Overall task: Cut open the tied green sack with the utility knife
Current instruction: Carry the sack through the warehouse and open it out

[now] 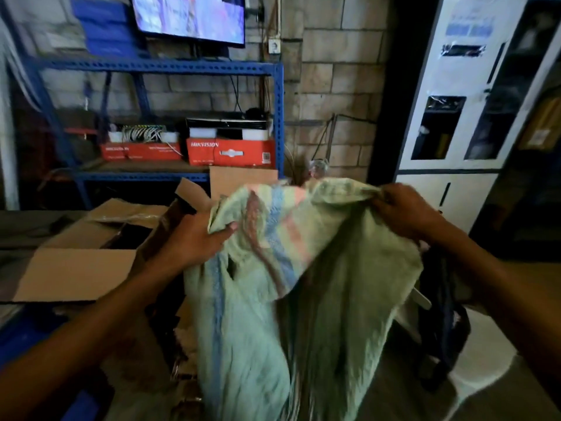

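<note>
A pale green woven sack [306, 287] with blue and pink stripes hangs upright in front of me, its top edge spread wide between my hands. My left hand [197, 238] grips the sack's left rim, fingers curled over the fabric. The right rim is bunched in my right hand [403, 211], which is closed tightly around it. A small hole shows in the fabric [232, 268] below my left hand. No utility knife is visible, and no tie is visible on the sack.
Open cardboard boxes [79, 268] lie to the left. Behind them a blue metal shelf [170, 68] carries red boxes [230, 151] and a monitor [191, 16]. A white cabinet [449, 117] stands at the right, and a dark bag [443, 323] rests beside the sack.
</note>
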Action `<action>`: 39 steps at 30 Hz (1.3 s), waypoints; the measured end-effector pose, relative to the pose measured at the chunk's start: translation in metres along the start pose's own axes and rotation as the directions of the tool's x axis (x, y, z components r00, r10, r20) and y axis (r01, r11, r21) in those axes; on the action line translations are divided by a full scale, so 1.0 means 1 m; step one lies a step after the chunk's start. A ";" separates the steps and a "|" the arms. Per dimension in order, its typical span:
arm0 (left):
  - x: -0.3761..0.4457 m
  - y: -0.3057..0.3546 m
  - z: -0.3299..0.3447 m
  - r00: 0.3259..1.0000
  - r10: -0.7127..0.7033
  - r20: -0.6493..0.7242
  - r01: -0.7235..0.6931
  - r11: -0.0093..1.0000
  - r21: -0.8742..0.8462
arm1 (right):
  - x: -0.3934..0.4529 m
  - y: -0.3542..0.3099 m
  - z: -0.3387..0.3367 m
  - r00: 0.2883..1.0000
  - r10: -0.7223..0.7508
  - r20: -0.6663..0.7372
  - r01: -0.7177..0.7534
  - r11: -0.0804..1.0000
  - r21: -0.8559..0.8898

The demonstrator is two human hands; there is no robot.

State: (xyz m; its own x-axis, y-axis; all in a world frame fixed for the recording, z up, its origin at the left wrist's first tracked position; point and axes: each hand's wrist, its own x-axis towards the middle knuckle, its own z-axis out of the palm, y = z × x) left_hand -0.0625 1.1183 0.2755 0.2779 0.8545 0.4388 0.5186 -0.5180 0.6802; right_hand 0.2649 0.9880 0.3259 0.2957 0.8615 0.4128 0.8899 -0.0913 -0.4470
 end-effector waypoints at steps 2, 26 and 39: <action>0.007 0.009 -0.013 0.996 -0.030 -0.089 0.034 0.998 0.048 | 0.013 -0.008 -0.011 0.991 -0.024 -0.131 0.039 0.993 0.109; -0.036 0.135 0.026 0.889 -0.447 -0.099 0.260 0.672 -0.693 | -0.004 -0.019 0.098 0.732 -0.516 0.444 -0.116 0.548 0.828; -0.106 0.142 0.004 0.811 -0.276 -0.516 0.468 0.835 0.289 | 0.017 -0.043 0.075 0.852 -0.497 0.166 0.124 0.499 0.858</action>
State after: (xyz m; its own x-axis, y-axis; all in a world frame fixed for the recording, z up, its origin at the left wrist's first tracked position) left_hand -0.0146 0.9546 0.3232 -0.3348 0.8164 0.4706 0.7968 -0.0213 0.6039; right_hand 0.2056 1.0435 0.2928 -0.2479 0.8622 0.4417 0.1825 0.4893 -0.8528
